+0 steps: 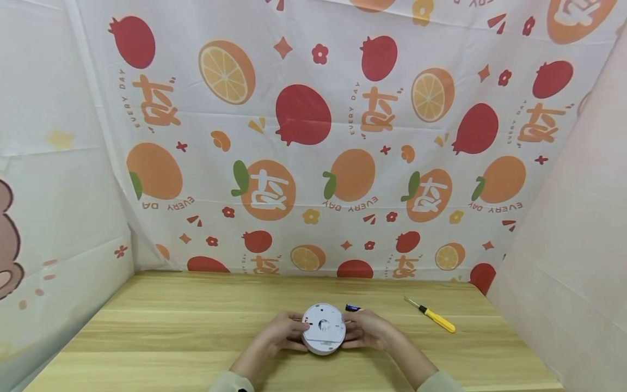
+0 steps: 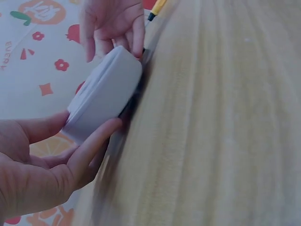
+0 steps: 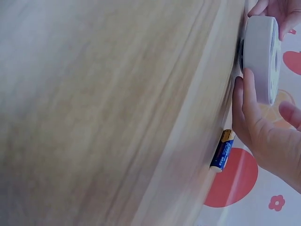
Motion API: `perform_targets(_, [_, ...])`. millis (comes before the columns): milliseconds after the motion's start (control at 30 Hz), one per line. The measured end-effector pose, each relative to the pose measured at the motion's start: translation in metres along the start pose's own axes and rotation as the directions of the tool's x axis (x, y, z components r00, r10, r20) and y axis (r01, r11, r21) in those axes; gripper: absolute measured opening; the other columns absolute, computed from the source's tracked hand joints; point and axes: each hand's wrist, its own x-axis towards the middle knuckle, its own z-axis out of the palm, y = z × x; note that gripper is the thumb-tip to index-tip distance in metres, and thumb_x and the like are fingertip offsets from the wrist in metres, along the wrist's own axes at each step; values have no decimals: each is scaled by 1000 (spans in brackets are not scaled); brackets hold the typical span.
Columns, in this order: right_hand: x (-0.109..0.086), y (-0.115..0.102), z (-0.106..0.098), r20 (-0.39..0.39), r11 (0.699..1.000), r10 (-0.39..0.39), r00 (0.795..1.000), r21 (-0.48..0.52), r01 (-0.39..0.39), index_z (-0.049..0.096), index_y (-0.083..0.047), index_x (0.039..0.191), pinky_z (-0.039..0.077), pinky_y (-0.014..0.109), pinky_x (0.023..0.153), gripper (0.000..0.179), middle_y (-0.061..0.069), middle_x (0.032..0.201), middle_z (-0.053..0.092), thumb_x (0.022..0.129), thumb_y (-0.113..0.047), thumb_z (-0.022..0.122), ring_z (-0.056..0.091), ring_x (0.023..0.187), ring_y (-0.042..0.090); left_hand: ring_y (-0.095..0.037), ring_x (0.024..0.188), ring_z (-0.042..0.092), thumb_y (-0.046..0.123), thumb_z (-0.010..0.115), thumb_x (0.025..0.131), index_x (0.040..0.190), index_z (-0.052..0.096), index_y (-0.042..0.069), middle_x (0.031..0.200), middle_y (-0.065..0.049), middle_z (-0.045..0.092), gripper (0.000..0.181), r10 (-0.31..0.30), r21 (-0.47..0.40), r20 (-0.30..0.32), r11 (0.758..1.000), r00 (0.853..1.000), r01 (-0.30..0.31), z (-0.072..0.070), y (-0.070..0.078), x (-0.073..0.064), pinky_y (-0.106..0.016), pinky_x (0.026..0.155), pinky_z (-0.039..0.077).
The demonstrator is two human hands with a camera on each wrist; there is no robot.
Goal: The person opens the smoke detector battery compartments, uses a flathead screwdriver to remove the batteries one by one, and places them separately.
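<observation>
A round white smoke detector [image 1: 334, 333] is held low over the table's front part, its flat face with a central hole and small printed marks turned up. My left hand [image 1: 283, 331] grips its left edge, thumb on the face and fingers beneath, as the left wrist view shows at the rim [image 2: 106, 96]. On the opposite side, my right hand [image 1: 368, 329] touches the detector [image 3: 258, 56] with its fingertips [image 3: 248, 77], while the thumb stands off from it. Just beyond the right hand lies a blue battery with a gold end [image 3: 223, 150].
A screwdriver with a yellow handle [image 1: 440, 320] lies to the right on the wood-grain table [image 1: 171, 332], its shaft pointing back left. A fruit-printed cloth [image 1: 338, 239] hangs behind the table's far edge, with pale cloths at both sides.
</observation>
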Motion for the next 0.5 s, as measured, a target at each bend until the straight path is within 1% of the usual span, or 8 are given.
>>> perform_targets(167, [0,-1,-1,32,1000,9,999,-4,-8,46,4,99,45,41,68,36,20,91,50,82,-27,46,53,75,27,-22,72,53,0,54,74,112,32,-13,92,-15,47,45,24,7,-16,1000,1000,-24,-2,3,0,-44,63,46])
perform_targets(267, [0,-2,0,33,1000,12,999,-11,-12,43,6,101,45,41,68,42,20,91,49,83,-32,44,53,75,28,-22,72,53,-2,55,72,112,33,-12,93,-16,45,46,50,4,-7,999,999,-50,-3,6,0,-43,64,46])
perform_targets(333, [0,-3,1,29,1000,17,999,-5,-16,41,7,103,45,41,67,49,21,92,48,82,-37,43,53,75,29,-22,73,53,-4,55,71,112,34,-12,93,-16,46,47,81,5,9,997,997,-81,-3,8,1,-43,65,46])
perform_targets(400, [0,-4,2,21,1000,17,1000,1,-17,38,7,106,46,41,67,55,21,93,47,80,-41,43,53,76,30,-21,74,53,-4,55,70,112,35,-12,94,-16,47,48,109,28,23,994,994,-110,-4,8,2,-42,66,46])
perform_targets(500, [-1,-6,3,15,1000,19,1000,19,-19,35,7,107,45,41,67,61,22,95,44,78,-45,45,52,77,31,-20,75,53,-1,56,68,112,36,-11,96,-16,46,49,146,85,32,985,989,-148,-4,8,3,-40,66,46])
